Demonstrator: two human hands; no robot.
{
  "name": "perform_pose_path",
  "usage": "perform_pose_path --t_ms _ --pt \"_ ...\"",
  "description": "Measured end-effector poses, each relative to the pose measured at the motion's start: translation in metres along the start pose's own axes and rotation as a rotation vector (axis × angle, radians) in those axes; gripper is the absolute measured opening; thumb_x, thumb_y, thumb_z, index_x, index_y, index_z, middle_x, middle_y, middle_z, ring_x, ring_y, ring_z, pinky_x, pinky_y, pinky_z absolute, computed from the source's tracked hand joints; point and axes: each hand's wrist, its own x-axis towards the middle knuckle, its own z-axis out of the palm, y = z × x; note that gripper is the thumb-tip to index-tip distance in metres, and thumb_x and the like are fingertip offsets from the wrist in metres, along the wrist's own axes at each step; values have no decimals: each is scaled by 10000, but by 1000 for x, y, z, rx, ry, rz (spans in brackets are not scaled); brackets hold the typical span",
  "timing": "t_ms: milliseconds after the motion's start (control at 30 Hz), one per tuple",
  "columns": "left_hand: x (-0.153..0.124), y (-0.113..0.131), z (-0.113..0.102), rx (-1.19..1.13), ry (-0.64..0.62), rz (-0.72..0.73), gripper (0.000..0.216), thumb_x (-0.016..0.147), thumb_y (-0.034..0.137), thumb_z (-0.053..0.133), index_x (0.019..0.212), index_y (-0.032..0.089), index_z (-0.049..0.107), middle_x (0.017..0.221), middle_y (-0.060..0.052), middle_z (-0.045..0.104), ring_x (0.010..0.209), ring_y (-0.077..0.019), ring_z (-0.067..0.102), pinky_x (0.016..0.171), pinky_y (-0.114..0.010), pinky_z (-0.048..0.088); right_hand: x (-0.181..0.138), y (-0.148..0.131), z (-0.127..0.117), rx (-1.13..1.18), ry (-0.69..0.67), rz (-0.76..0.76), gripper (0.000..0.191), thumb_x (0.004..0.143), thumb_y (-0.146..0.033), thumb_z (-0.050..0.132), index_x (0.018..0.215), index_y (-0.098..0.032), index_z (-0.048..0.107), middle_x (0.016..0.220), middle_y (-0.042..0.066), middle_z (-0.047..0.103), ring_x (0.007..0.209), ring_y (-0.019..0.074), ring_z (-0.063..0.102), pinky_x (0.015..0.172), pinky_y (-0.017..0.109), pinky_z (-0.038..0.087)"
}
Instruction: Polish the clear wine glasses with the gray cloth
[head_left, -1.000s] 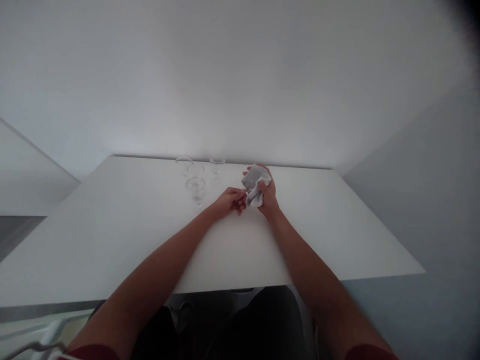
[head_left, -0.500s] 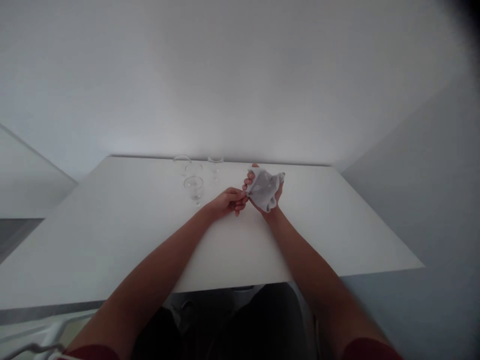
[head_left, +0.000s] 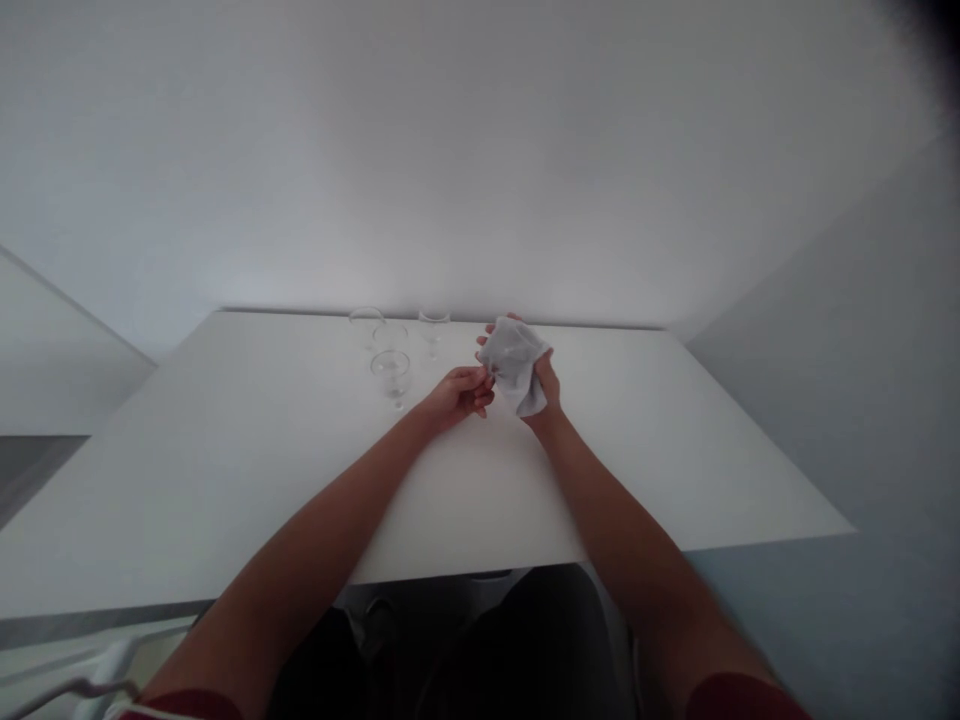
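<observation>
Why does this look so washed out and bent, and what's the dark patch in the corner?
Head view: flat, soft light, so the clear glasses nearly vanish against the white table; head view: the wide lens splays the table's edges; head view: a dark blurred smudge fills the top right corner; the cloth in the right hand looks soft, lacking fine detail.

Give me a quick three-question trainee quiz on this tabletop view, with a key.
1. True or false: the right hand grips the crumpled pale grey cloth.
2. On which side of that cloth do the clear stemmed glasses stand? A) the person's left B) the person's right C) between the cloth and the person
3. Fill in: the glasses stand upright on a flat white ___.
Key: 1 true; 2 A; 3 table.
</observation>
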Motion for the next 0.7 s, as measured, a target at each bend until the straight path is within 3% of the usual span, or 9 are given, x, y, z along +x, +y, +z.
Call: perform_pose_path --t_ms 133,233,333,500,700 --pt "3 -8 2 57 86 58 610 723 677 893 738 160 569 672 40 477 602 -92 556 595 -295 669 -2 6 3 -79 61 10 712 796 -662 847 1375 -320 613 1390 118 714 1244 312 713 762 371 685" --pt "4 -15 2 130 119 71 646 708 715 885 783 144 592 688 20 537 660 -126 622 644 -351 687 -2 6 -1 -74 56 78 666 761 -579 902 1304 -282 656 1255 110 769 903 241 775 511 277 620" --pt "3 -19 0 166 119 37 663 700 724 884 819 133 609 701 7 569 702 -146 655 666 -364 685 -1 5 -8 -55 0 191 611 715 -542 937 1190 -237 706 1053 75 797 581 151 674 390 251 550" --pt "4 -22 -5 139 113 6 638 698 676 913 887 125 651 762 -8 623 743 -157 679 732 -390 681 2 6 -13 -44 -53 235 539 669 -503 961 1049 -199 729 881 40 770 516 127 605 390 244 498" --pt "5 -22 -5 116 130 -8 637 706 569 953 1121 145 722 1054 -98 735 964 -223 735 820 -360 646 9 13 -15 -267 104 154 415 583 -412 1012 801 -186 740 777 29 737 706 175 666 643 302 578"
